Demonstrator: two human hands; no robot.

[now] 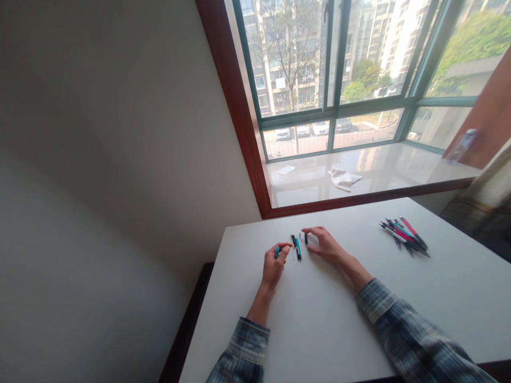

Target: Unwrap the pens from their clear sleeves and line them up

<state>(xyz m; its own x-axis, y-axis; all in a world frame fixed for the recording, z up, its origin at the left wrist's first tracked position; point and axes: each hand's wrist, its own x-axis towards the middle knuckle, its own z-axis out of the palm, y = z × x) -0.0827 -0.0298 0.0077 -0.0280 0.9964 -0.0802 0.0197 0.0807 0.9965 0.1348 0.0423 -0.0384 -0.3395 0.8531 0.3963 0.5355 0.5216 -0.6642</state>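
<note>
While no box or tray shows on the white table [319, 330], loose pen parts lie directly on its surface. Left hand [273, 266]: fingers curled, thumb and forefinger pinching a short teal pen piece [277, 252]. Right hand [325, 243]: fingers spread low, fingertips touching a small black part [306, 238]. Between the hands lie a teal-and-black pen barrel [297, 249] and a thin pale refill, just beside each other. A pile of assembled pens [405, 235] lies well apart toward the right. Both hands work near the table's far edge, below the window ledge [379, 175]; bare tabletop extends toward the person.
</note>
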